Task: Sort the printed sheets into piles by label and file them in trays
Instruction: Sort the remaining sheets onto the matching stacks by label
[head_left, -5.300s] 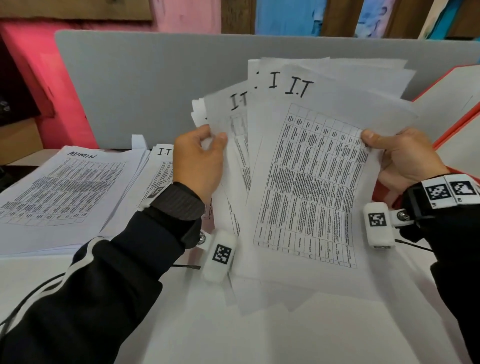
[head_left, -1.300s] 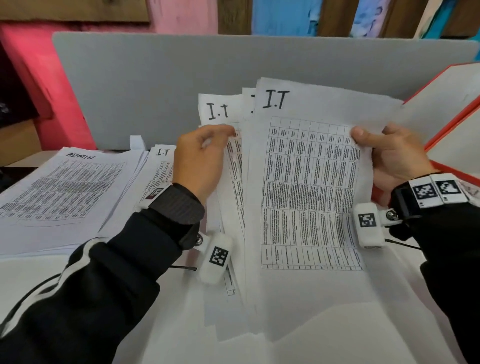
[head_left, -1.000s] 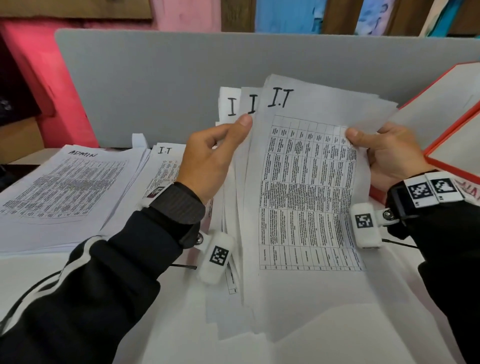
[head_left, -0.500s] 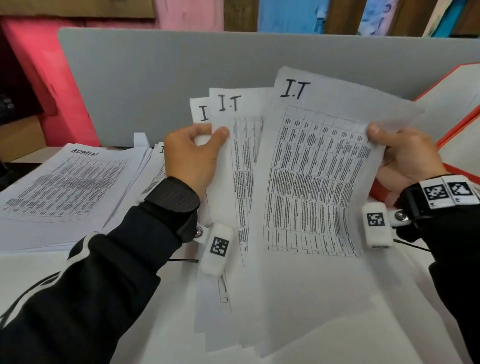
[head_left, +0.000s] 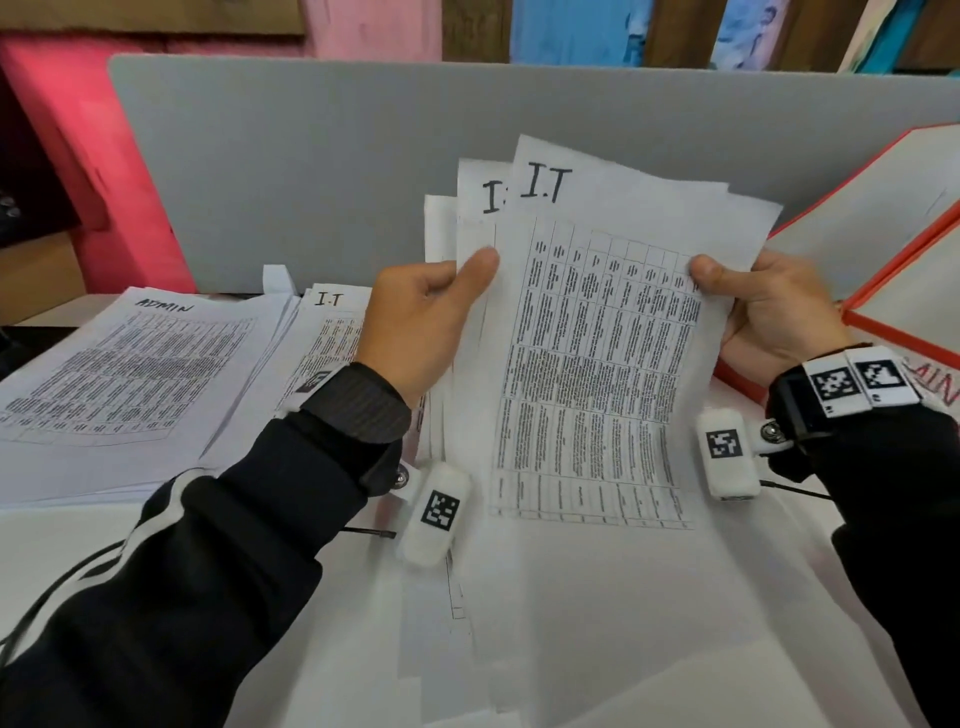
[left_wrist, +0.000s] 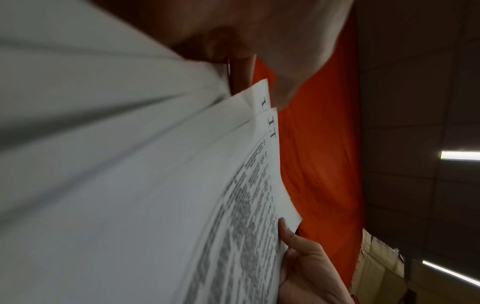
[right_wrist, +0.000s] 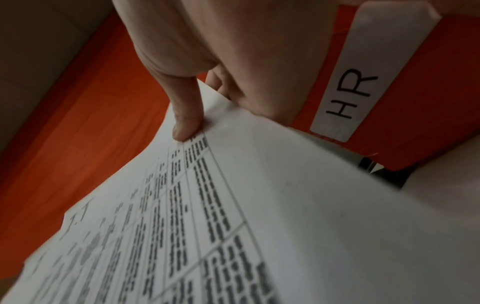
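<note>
I hold a fanned stack of printed sheets (head_left: 597, 364) upright over the desk, each headed "I.T". My left hand (head_left: 421, 317) grips the stack's left edge, thumb pressed on the front of the rear sheets. My right hand (head_left: 763, 312) pinches the right edge of the front sheet (right_wrist: 233, 216), thumb on the print. In the left wrist view the I.T sheets (left_wrist: 182, 205) fill the frame, with the right hand's thumb at their far edge. On the desk to the left lie an ADMIN pile (head_left: 130, 374) and an I.T pile (head_left: 322, 332).
Red trays (head_left: 883, 332) stand at the right, one labelled HR (right_wrist: 348, 86), another with red ADMIN lettering. A grey partition (head_left: 311, 156) closes the back of the desk. More loose white sheets (head_left: 571, 649) lie under my forearms.
The fan has closed up: the rear sheets slid right behind the front sheet, and my left thumb moved right with them. My right hand kept its hold.
</note>
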